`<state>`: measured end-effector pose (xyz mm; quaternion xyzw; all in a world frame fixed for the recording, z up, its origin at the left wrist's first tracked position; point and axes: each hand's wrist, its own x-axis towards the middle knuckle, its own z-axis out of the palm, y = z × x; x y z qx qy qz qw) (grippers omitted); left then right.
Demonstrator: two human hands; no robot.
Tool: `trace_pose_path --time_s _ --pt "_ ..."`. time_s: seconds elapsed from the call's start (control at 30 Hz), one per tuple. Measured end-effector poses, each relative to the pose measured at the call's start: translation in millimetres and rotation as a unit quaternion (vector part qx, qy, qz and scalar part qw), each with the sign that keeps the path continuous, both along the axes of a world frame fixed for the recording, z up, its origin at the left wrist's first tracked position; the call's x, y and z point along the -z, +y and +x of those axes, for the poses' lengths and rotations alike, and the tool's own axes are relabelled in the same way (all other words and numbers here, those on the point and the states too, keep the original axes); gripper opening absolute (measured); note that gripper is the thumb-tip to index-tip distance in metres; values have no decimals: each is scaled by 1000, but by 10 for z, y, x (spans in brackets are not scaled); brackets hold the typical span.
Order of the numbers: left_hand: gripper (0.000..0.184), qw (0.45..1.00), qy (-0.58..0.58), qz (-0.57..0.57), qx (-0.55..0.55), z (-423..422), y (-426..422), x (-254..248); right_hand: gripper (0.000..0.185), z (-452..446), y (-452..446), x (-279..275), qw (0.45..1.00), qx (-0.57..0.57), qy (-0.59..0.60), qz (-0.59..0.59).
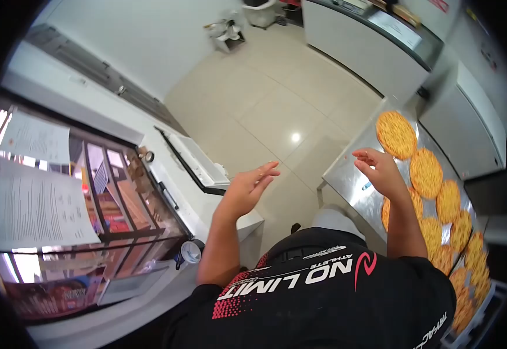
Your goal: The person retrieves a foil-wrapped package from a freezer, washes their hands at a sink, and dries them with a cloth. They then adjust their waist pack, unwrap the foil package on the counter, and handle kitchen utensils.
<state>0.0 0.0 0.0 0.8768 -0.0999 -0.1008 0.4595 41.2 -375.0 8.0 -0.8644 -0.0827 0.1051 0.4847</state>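
Observation:
My left hand (252, 189) is raised over the floor beside a white counter, its fingers stretched out and the thumb apart. It holds nothing. My right hand (380, 170) hovers at the near edge of a shiny metal table (346, 179), with fingers slightly bent, thumb apart and nothing between them. Close to it are round, flat, pizza-like pieces with a yellow-orange mottled top, one farther back (396, 135) and another to the right (426, 173). Several more lie along the table, some partly hidden by my right forearm. A small blue object (367, 186) rests on the metal just below my right hand.
On my left is the white counter (149, 131) by a window with printed sheets (38, 203) on it. A white tray-like box (198, 166) and a small round container (190, 252) are there. Ahead lies a tiled floor (271, 99); a white cabinet (466, 119) stands behind the metal table.

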Motion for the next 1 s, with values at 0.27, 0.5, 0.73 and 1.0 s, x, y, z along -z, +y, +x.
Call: trace_pose_path --time_s 0.27,0.5,0.73,1.0 --pt "41 993 31 -50 -101 87 921 -186 33 917 679 33 995 -96 -10 8" --pt "44 996 -1 32 -85 1545 1343 -202 30 2395 632 211 996 -51 -50 45" --pt "44 999 -36 27 -10 3386 1228 -658 26 3898 978 368 966 -1 -4 257" --pt "42 992 24 -119 26 5365 1326 -232 28 4997 1058 225 988 37 -44 147"
